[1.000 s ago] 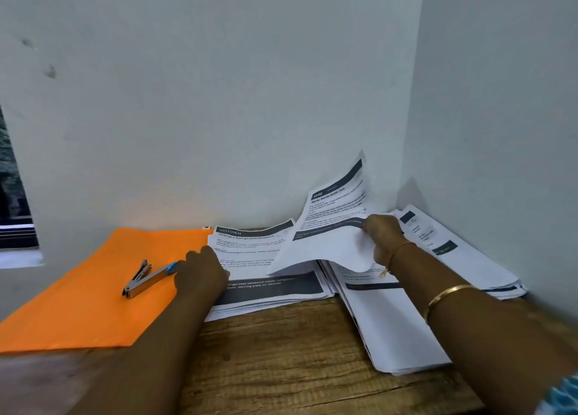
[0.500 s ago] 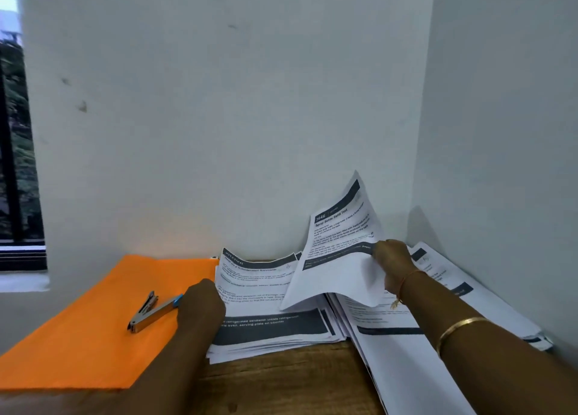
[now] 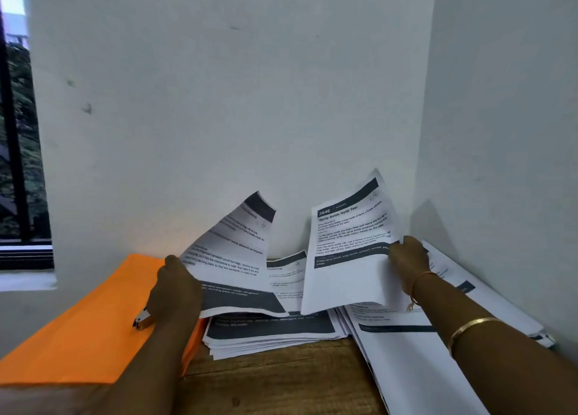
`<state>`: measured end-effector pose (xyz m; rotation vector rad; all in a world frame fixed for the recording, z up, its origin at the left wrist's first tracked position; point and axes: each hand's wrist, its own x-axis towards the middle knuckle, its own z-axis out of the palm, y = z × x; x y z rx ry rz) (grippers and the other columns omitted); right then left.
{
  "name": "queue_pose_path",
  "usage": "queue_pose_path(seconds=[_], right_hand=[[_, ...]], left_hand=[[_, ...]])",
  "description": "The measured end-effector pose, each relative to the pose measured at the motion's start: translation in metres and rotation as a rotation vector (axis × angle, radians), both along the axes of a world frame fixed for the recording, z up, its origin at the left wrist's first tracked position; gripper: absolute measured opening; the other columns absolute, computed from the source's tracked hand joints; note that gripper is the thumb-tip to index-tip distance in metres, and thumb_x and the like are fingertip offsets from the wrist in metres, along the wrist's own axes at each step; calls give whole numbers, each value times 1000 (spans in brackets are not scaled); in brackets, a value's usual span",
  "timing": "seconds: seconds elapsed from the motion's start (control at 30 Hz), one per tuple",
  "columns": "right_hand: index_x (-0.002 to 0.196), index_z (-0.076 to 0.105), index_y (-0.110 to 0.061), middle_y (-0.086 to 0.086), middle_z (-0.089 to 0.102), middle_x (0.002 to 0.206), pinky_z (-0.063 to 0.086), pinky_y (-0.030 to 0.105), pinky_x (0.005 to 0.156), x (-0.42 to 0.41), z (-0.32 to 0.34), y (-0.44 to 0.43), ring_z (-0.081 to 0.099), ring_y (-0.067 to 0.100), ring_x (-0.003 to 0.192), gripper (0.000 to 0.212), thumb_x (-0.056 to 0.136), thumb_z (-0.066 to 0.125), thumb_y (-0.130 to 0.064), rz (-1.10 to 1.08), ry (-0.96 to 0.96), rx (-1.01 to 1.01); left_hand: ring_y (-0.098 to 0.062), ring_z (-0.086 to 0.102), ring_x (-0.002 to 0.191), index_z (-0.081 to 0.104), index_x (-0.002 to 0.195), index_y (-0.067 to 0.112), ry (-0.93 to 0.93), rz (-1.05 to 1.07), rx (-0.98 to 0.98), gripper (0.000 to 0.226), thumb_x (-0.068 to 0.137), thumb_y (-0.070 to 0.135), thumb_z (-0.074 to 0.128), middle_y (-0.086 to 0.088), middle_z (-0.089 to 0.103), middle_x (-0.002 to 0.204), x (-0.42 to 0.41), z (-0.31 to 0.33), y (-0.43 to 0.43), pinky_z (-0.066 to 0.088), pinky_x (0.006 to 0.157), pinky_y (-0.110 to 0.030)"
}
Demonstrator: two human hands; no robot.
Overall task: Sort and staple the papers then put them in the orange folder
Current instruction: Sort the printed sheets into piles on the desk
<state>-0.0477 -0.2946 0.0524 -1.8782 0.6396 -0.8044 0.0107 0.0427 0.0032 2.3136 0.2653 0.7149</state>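
- Head view: a person sorts printed papers at a wooden table pushed into a white corner, with each hand lifting one page so its heading can be read.
- The left hand has its fingers curled round the left edge of the left-hand sheet. It peels that page up off the middle stack, apparently to show the page beneath.
- The right hand pinches the right edge of the right-hand sheet, headed "Spray Bottle Refill Test". The page is tilted up towards the camera, probably for checking against the other sheet.
- A second, fanned pile, the right stack, lies along the side wall under the right forearm. It looks like the supply still to be sorted.
- The orange folder lies flat and closed at the table's left, touching the middle stack's edge, and no papers can be seen in it.
- The stapler rests on the folder, half hidden behind the left wrist, within easy reach for the stapling step, which has not yet started.
- A window shows at the far left.
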Motion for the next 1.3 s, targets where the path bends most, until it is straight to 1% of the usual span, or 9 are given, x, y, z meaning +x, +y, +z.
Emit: queue_pose_path(seconds=[0.23,0.37,0.5,0.63,0.7,0.9,1.03,1.17,1.3], right_hand=[[94,53,-3,16,54,92,35,28,71,-3,-4,-5,49,29,83,10,94,43,-5,10,29,-53],[81,54,-2,18,56,92,37,30,73,-1,-12,-4,50,30,84,17,94,43,-5,58,103,-29],[98,58,5,26,60,114,37,31,78,3,-20,-6,49,29,90,16,95,44,-3,105,162,49],[119,52,14,31,52,126,34,31,77,-1,-29,-11,41,24,90,31,92,45,1,155,185,130],[116,54,10,29,52,127,35,31,79,-1,-31,-10,43,24,93,25,92,47,2,183,189,186],[105,61,6,26,59,118,42,40,86,1,-38,-6,54,34,101,18,90,54,0,262,155,306],[112,62,7,24,66,109,47,47,91,-1,-35,7,59,42,104,23,92,52,-1,382,122,364],[103,68,-1,20,71,99,52,41,79,-4,-30,17,65,35,86,27,96,51,-21,475,56,445],[110,68,-15,13,72,103,48,43,95,-3,-30,17,66,32,100,54,93,41,-58,589,56,529]], left_hand=[[-47,53,102,44,115,-5,22,9,-136,26,92,6,46,-28,53,115,4,2,4,42,74,-43],[-43,54,100,45,115,-5,92,-60,-289,27,90,6,49,-26,55,113,10,3,6,40,70,-38],[-38,54,82,54,102,-8,133,-174,-361,20,87,5,49,-27,60,104,16,-1,2,37,61,-33],[-34,48,71,56,94,-9,139,-273,-393,18,87,2,44,-33,56,103,9,0,-10,34,55,-33],[-26,43,66,58,92,-7,129,-343,-410,24,86,10,43,-31,57,99,5,1,-17,28,53,-29],[-18,48,78,52,99,11,181,-496,-370,11,97,17,43,-4,52,94,-3,-3,-45,34,61,-30],[-19,50,90,52,103,15,221,-557,-361,10,96,22,47,-3,55,103,-8,-7,-62,38,72,-29],[-23,57,102,52,118,12,294,-593,-471,25,94,19,51,-7,59,117,-13,-11,-72,47,82,-32],[-23,58,101,50,120,12,332,-587,-499,28,93,16,54,-9,60,120,-16,-14,-75,48,79,-31]])
